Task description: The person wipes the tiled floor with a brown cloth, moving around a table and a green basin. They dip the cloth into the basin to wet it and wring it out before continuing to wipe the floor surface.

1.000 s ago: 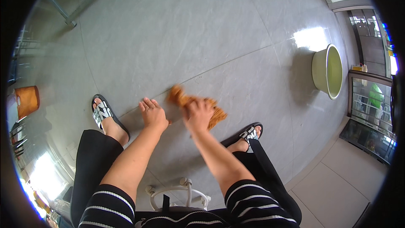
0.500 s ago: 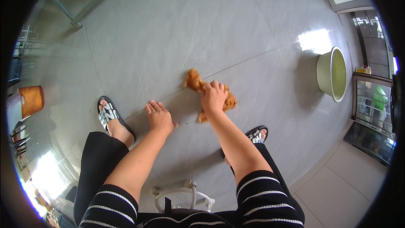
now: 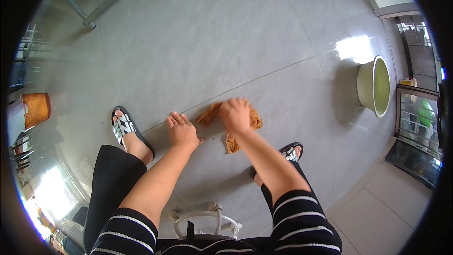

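Right hand [image 3: 235,114] presses down on orange-brown cloth [image 3: 231,141] crumpled on grey tiled floor [image 3: 203,42]. Left hand [image 3: 181,131] flat on floor just beside cloth, fingers spread. Feet in black-and-white sandals: left sandal [image 3: 123,126], right sandal [image 3: 290,152]. Pale green basin [image 3: 373,86] well apart to right. Orange bucket [image 3: 36,108] at far left. Metal frame legs [image 3: 85,0] at top left.

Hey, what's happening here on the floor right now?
A person is bent low over a grey tiled floor. The right hand presses down on a crumpled orange-brown cloth lying on the tiles, while the left hand rests flat on the floor beside it. Both feet are in black sandals. A pale green basin stands off to the right.
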Motion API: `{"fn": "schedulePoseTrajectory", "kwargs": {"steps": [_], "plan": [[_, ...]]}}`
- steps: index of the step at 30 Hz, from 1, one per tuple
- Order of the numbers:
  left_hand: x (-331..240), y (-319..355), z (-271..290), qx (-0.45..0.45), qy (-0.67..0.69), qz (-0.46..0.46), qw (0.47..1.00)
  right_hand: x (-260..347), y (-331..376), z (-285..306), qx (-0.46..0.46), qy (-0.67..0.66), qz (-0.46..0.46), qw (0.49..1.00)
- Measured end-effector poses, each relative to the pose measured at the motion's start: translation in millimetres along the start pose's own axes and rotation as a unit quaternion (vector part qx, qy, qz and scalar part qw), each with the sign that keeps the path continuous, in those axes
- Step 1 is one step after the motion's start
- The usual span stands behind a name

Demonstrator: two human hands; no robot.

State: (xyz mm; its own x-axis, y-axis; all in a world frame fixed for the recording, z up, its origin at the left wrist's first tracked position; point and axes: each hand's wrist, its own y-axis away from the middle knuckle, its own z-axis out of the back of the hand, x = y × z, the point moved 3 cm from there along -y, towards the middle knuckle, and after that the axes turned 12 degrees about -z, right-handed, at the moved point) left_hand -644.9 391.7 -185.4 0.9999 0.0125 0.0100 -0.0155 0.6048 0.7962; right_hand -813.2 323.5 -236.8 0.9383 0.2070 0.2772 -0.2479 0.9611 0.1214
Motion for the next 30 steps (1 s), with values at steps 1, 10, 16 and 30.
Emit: {"fn": "schedulePoseTrajectory", "kwargs": {"steps": [1, 10, 16, 30], "plan": [[-1, 0, -1, -0.003, 0.004, -0.004, 1.0, -17, -25, -2, -0.026, 0.068, -0.021, 0.997], [-1, -5, -6, -0.01, 0.018, -0.01, 1.0, -91, -130, 48, -0.146, -0.003, -0.126, 0.981], [4, -3, -12, -0.015, 0.014, -0.009, 1.0, -61, -96, 19, -0.104, 0.031, -0.078, 0.991], [-1, -3, -5, -0.022, -0.006, -0.02, 1.0, -48, -115, 29, -0.176, -0.013, -0.127, 0.976]]}}
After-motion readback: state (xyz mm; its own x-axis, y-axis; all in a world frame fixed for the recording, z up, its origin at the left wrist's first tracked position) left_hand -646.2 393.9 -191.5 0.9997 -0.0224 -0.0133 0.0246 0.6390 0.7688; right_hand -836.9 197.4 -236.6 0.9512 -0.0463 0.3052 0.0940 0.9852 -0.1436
